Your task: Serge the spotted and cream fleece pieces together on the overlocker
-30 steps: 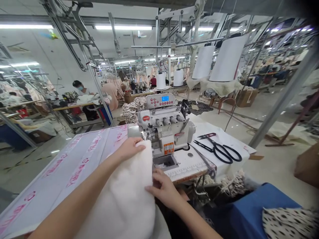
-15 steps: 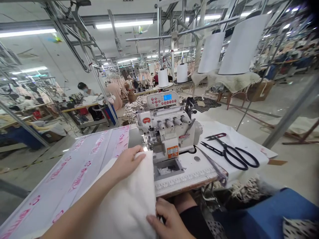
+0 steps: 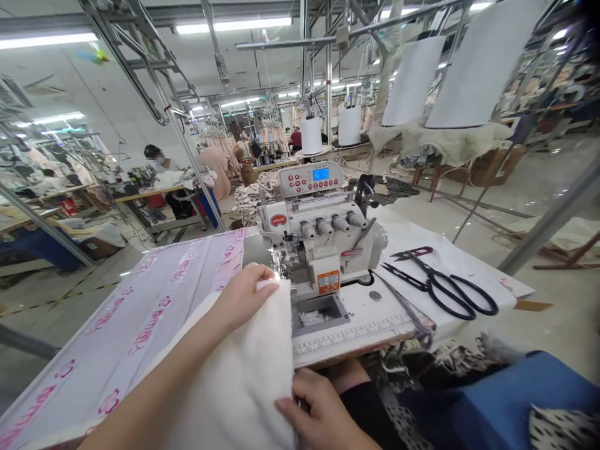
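Note:
A thick white fleece fabric (image 3: 234, 375) lies in a soft folded mass in front of the overlock sewing machine (image 3: 319, 240), its upper corner close to the presser foot. My left hand (image 3: 244, 294) grips the fabric's top near the needle area. My right hand (image 3: 321, 409) pinches its right edge lower down, near the table's front edge. The needle itself is hidden behind the cloth and my left hand.
A pink-printed translucent sheet (image 3: 140, 312) covers the table to the left. Black-handled shears (image 3: 462, 297) and snips lie on a white cloth to the right. Blue fabric (image 3: 506, 406) and spotted fabric sit low right. A co-worker sits at a far-left table.
My right hand has slid down the fabric edge toward the table front, uncovering the machine's opening with white scraps. The view has turned slightly right; my left hand stays near the presser foot.

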The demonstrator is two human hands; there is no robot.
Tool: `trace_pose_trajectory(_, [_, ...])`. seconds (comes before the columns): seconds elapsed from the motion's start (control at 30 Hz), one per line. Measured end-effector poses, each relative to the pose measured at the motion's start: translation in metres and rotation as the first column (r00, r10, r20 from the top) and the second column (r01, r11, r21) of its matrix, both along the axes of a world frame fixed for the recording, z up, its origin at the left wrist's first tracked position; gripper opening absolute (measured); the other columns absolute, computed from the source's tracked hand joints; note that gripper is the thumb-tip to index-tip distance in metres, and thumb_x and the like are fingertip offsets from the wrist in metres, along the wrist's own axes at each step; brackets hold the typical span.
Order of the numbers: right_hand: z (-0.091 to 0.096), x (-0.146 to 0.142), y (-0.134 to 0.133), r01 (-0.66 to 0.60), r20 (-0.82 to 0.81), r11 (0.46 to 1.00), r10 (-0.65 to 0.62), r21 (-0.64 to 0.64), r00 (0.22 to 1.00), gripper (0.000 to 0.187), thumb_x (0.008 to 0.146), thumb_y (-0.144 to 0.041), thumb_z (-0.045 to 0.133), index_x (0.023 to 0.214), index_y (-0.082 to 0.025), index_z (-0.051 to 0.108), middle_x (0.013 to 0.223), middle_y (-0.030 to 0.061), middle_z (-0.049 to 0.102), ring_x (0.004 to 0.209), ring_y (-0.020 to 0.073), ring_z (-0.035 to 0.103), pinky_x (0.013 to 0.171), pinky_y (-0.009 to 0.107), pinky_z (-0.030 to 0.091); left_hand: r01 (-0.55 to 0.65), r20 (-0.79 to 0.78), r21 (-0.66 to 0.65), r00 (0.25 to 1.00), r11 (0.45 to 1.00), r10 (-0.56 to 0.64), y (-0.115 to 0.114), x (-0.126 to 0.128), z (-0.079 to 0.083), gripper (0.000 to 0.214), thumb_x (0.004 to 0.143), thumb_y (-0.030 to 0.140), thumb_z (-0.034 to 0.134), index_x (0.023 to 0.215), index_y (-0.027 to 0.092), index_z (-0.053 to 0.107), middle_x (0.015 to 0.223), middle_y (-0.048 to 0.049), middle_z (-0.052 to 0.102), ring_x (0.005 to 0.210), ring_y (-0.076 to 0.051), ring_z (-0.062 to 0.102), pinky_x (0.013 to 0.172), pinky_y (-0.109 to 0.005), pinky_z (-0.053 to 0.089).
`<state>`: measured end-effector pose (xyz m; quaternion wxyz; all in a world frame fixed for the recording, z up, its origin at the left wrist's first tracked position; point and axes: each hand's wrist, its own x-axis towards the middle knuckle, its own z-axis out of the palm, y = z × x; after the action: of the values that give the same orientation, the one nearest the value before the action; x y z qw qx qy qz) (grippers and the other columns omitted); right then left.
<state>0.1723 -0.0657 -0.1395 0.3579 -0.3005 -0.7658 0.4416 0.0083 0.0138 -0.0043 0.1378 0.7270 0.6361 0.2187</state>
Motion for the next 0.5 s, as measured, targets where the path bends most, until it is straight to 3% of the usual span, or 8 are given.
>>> trace_pose_trajectory(0.07, [0.019,0.01,0.009,-0.01,0.09,0.999,0.013,-0.041,0.996,0.015,0.077,-0.027,0.052,0.065,-0.018,0.051,0.063,-0.0012,0.055,0.061,0.0128,0.051,0.056,0.022,0.033,0.018,-0.004,-0.027,1.0,0.999,-0.018,0.002,0.0,0.0,0.015,0.077,0.032,0.048,0.082,0.019,0.054,0.088,0.001,0.056,0.083,-0.016,0.05,0.071,-0.028,0.036])
trace_pose_trajectory(0.13, [0.04,0.019,0.025,0.08,0.085,0.994,-0.073,-0.075,0.994,0.008,0.08,-0.026,0.05,0.079,-0.02,0.055,0.069,-0.0017,0.059,0.061,0.0121,0.052,0.054,0.021,0.034,0.038,0.009,-0.032,0.999,0.999,-0.038,0.004,-0.001,-0.001,0.013,0.077,0.031,0.047,0.078,0.019,0.053,0.085,0.0009,0.056,0.081,-0.016,0.05,0.07,-0.028,0.036])
trace_pose_trajectory(0.27, [0.073,0.022,0.073,0.279,-0.025,0.957,-0.281,-0.081,0.959,0.023,0.084,-0.035,0.045,0.1,-0.021,0.054,0.073,-0.0007,0.06,0.055,0.0113,0.051,0.051,0.022,0.037,0.058,0.058,0.003,0.997,0.998,-0.059,0.004,-0.002,-0.005,0.013,0.078,0.031,0.046,0.078,0.019,0.052,0.084,0.0015,0.055,0.08,-0.015,0.05,0.07,-0.028,0.036])
trace_pose_trajectory(0.4, [0.085,0.009,0.111,0.283,0.017,0.957,-0.283,-0.065,0.959,0.024,0.077,-0.034,0.053,0.093,-0.018,0.057,0.059,-0.0035,0.053,0.051,0.011,0.047,0.048,0.021,0.035,0.074,0.069,0.018,0.995,0.997,-0.076,0.005,-0.001,-0.006,0.013,0.077,0.03,0.048,0.079,0.019,0.053,0.084,0.0015,0.056,0.081,-0.015,0.05,0.072,-0.028,0.036])
trace_pose_trajectory(0.5, [0.089,0.004,0.122,0.287,0.035,0.956,-0.286,-0.057,0.958,0.016,0.072,-0.029,0.057,0.083,-0.017,0.058,0.056,-0.0045,0.051,0.05,0.0101,0.045,0.048,0.021,0.034,0.085,0.076,0.004,0.993,0.996,-0.085,0.007,0.001,-0.004,0.013,0.076,0.03,0.048,0.079,0.019,0.055,0.083,0.0012,0.056,0.081,-0.015,0.051,0.073,-0.028,0.036])
